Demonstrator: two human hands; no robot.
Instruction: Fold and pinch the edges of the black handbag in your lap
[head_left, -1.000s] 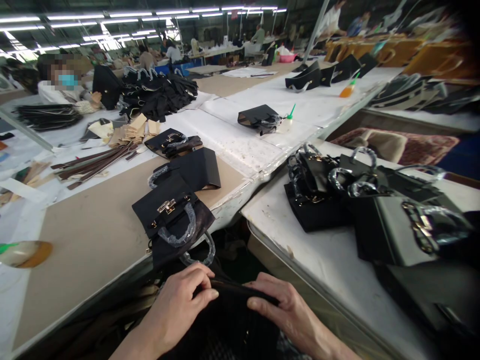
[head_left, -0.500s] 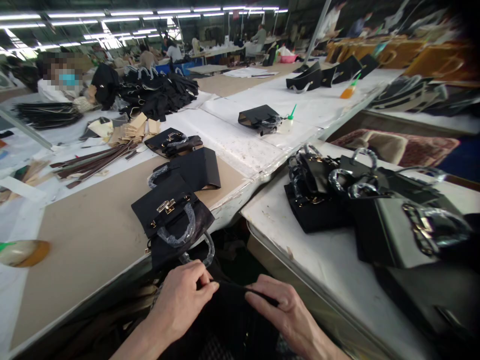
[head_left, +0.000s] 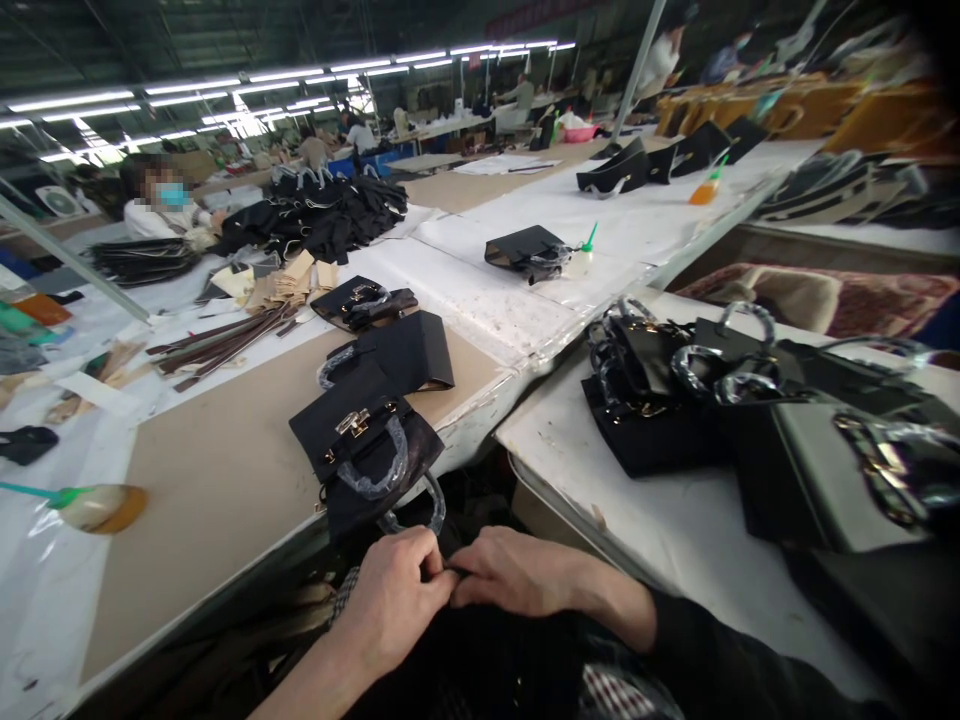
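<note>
My left hand (head_left: 394, 595) and my right hand (head_left: 517, 572) meet at the bottom middle, both closed on the top edge of a black handbag (head_left: 480, 660) that lies in my lap below the table edge. Their fingertips touch over the bag's rim. Just beyond them a black handbag with a gold clasp (head_left: 365, 450) and a plastic-wrapped handle hangs over the edge of the brown table (head_left: 202, 470). Another flat black bag (head_left: 409, 352) lies behind it.
A white table (head_left: 660, 520) to the right carries several black handbags (head_left: 720, 400) with wrapped handles. A glue bottle (head_left: 94, 505) lies at the left. Brown straps (head_left: 217, 340) and black bag piles (head_left: 322, 215) sit farther back, where a masked person (head_left: 169, 205) works.
My right hand has slid left along the bag's edge until it meets my left hand. The view has shifted slightly, and my right sleeve now shows.
</note>
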